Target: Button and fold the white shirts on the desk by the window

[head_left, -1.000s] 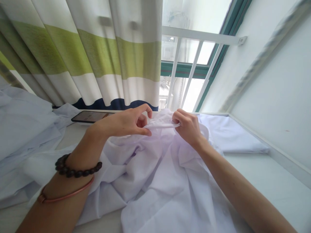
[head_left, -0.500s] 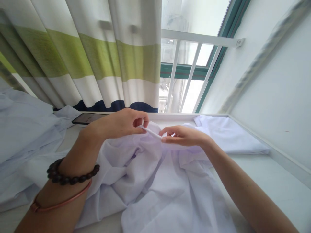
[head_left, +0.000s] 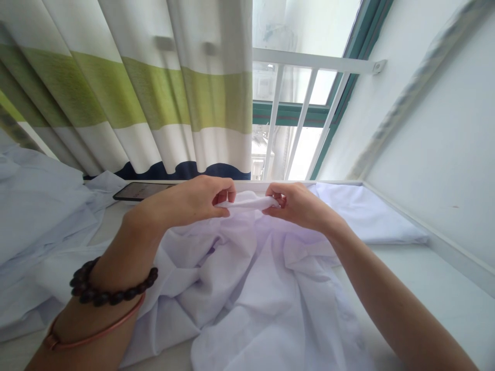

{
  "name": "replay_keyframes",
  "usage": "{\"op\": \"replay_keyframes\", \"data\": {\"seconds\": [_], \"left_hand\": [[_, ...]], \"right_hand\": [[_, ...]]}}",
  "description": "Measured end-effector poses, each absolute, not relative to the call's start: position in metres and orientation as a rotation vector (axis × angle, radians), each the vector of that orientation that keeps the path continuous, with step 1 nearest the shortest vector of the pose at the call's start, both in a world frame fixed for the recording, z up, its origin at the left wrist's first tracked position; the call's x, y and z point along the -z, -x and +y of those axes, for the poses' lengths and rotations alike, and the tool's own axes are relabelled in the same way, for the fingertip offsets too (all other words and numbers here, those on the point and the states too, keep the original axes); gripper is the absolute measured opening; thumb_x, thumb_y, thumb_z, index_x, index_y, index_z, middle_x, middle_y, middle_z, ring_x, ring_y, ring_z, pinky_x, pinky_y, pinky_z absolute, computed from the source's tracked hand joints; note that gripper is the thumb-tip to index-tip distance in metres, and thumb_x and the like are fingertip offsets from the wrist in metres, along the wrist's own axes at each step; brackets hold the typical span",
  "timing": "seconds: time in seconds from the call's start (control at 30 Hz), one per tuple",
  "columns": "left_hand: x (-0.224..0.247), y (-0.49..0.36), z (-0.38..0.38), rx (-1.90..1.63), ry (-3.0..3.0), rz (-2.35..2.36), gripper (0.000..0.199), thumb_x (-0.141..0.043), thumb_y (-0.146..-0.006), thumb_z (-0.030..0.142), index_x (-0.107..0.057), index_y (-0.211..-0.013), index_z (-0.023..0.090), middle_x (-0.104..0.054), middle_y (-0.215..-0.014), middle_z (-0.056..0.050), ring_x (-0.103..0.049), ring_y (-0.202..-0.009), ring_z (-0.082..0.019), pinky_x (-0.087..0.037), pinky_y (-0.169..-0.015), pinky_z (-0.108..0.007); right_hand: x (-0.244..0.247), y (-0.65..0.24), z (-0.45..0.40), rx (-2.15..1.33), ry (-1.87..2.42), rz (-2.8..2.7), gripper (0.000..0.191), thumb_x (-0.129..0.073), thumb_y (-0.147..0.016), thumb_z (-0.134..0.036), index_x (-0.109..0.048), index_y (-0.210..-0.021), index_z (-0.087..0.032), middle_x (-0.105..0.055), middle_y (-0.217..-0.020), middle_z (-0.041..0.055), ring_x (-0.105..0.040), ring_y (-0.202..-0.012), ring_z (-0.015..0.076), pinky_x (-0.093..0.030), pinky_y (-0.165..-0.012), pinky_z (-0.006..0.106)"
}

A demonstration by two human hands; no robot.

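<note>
A rumpled white garment [head_left: 247,288], its exact kind hard to tell, spreads over the white surface in front of me. My left hand [head_left: 201,200] pinches one end of a narrow raised edge of it between thumb and fingers. At the other end of that stretch, my right hand [head_left: 296,205] is closed on the same edge. The short strip of cloth between both hands is lifted and nearly level. Fabric inside the fingers is partly hidden. Beaded and thin reddish bracelets circle my left wrist.
A dark phone [head_left: 141,191] lies beyond my left forearm. White cloth is heaped at the left [head_left: 42,216], and a folded white cloth [head_left: 367,212] lies at the right by the wall. Behind are a striped curtain [head_left: 154,93] and a white window railing [head_left: 309,62].
My right hand has moved up and slightly right, and its fingers have closed on the garment's edge. The strip between my hands has turned from slanting to nearly level.
</note>
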State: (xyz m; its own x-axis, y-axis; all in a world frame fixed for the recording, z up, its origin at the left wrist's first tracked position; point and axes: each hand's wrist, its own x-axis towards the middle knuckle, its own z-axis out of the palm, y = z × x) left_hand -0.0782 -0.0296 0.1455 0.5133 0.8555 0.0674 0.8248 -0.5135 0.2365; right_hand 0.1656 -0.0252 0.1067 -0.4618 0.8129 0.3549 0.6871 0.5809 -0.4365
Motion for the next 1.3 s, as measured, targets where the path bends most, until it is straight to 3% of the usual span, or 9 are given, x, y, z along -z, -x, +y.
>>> {"op": "replay_keyframes", "data": {"seconds": [0.17,0.37,0.47,0.53,0.67,0.77,0.87,1.1,1.3], "left_hand": [[-0.146,0.078,-0.029,-0.258,-2.590,1.472,0.014,-0.057,-0.072,0.027,-0.059,-0.085,0.021,-0.050,-0.068,0.001,-0.046,-0.059,-0.014,-0.032,-0.053,-0.023],[-0.147,0.077,-0.032,-0.304,-2.668,1.383,0.017,-0.049,-0.065,0.013,-0.058,-0.078,0.021,-0.043,-0.066,0.002,-0.041,-0.058,-0.012,-0.030,-0.053,-0.024],[-0.149,0.075,-0.033,-0.320,-2.654,1.390,0.018,-0.049,-0.065,0.012,-0.058,-0.077,0.021,-0.042,-0.065,0.002,-0.040,-0.058,-0.012,-0.030,-0.053,-0.024],[-0.149,0.075,-0.034,-0.309,-2.624,1.415,0.017,-0.050,-0.065,0.013,-0.058,-0.078,0.021,-0.042,-0.064,0.003,-0.040,-0.057,-0.012,-0.029,-0.052,-0.024],[-0.149,0.077,-0.034,-0.206,-2.548,1.435,0.014,-0.062,-0.071,0.029,-0.059,-0.083,0.023,-0.044,-0.065,0.003,-0.042,-0.057,-0.012,-0.031,-0.051,-0.023],[-0.147,0.078,-0.034,-0.130,-2.512,1.422,0.028,-0.068,-0.069,0.046,-0.061,-0.085,0.024,-0.050,-0.068,0.004,-0.047,-0.059,-0.013,-0.032,-0.051,-0.023],[-0.147,0.079,-0.035,-0.113,-2.547,1.351,0.030,-0.065,-0.072,0.050,-0.063,-0.083,0.023,-0.058,-0.074,0.002,-0.053,-0.066,-0.014,-0.036,-0.056,-0.023],[-0.146,0.081,-0.034,-0.069,-2.527,1.280,0.016,-0.057,-0.078,0.036,-0.060,-0.080,0.020,-0.062,-0.079,0.001,-0.055,-0.071,-0.015,-0.038,-0.062,-0.024],[-0.148,0.083,-0.034,-0.135,-2.546,1.386,0.019,-0.058,-0.076,0.034,-0.045,-0.072,0.020,-0.050,-0.068,0.003,-0.044,-0.059,-0.012,-0.031,-0.053,-0.024]], "right_hand": [[-0.117,-0.172,-0.035,-0.821,1.190,-2.372,0.018,-0.061,-0.082,-0.037,-0.059,-0.089,-0.021,-0.061,-0.070,-0.0030,-0.060,-0.050,0.0100,-0.045,-0.050,0.022],[-0.112,-0.167,-0.036,-1.192,1.210,-2.414,0.006,-0.057,-0.083,-0.021,-0.057,-0.089,-0.019,-0.068,-0.072,0.0006,-0.068,-0.060,0.0138,-0.050,-0.046,0.020],[-0.110,-0.163,-0.034,-1.015,1.280,-2.421,0.006,-0.059,-0.085,-0.024,-0.056,-0.084,-0.019,-0.066,-0.066,-0.0008,-0.063,-0.052,0.0115,-0.047,-0.046,0.022],[-0.111,-0.163,-0.033,-0.680,1.308,-2.442,0.011,-0.062,-0.084,-0.028,-0.057,-0.080,-0.020,-0.062,-0.061,-0.0023,-0.058,-0.052,0.0113,-0.044,-0.050,0.024],[-0.113,-0.163,-0.033,-0.040,1.137,-2.434,0.017,-0.072,-0.077,-0.027,-0.057,-0.074,-0.020,-0.059,-0.078,0.0018,-0.055,-0.075,0.0162,-0.039,-0.062,0.026],[-0.113,-0.163,-0.032,-0.026,0.954,-2.459,0.018,-0.066,-0.076,-0.013,-0.051,-0.072,-0.019,-0.055,-0.086,0.0020,-0.051,-0.079,0.0148,-0.037,-0.066,0.025],[-0.112,-0.163,-0.030,-0.089,0.882,-2.473,0.024,-0.060,-0.072,-0.003,-0.043,-0.069,-0.020,-0.051,-0.076,-0.0014,-0.046,-0.071,0.0122,-0.034,-0.063,0.023],[-0.110,-0.164,-0.029,-0.177,0.904,-2.430,0.022,-0.055,-0.070,-0.006,-0.040,-0.070,-0.021,-0.041,-0.064,-0.0064,-0.033,-0.059,0.0095,-0.026,-0.055,0.022],[-0.108,-0.165,-0.026,-0.030,1.013,-2.357,0.017,-0.056,-0.073,-0.004,-0.049,-0.073,-0.020,-0.048,-0.066,-0.0044,-0.040,-0.062,0.0113,-0.029,-0.061,0.024]]}}
